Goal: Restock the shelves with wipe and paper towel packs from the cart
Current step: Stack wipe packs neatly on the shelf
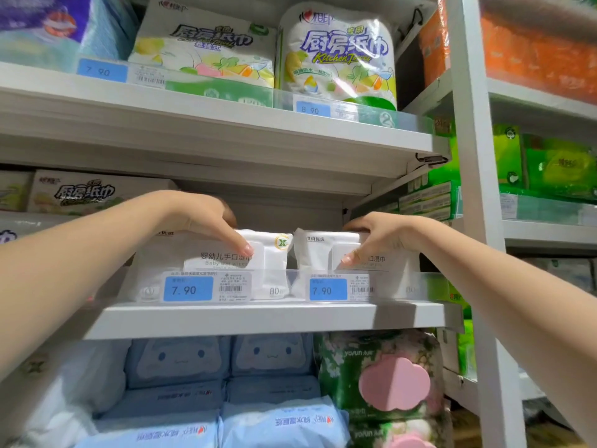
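Left hand (206, 221) gripped left wipe pack (161, 257), right hand (379, 236) gripped right wipe pack (315, 257) (a digit pressed on each front), both packs on middle shelf (258, 318).

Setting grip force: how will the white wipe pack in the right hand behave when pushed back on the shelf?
Likely soft, not stiff: the right wipe pack has a wrinkled film wrap. Probably heavy for its size, since the label reads wet wipes. It stands on edge, so it may tip, though the right hand grips its top.
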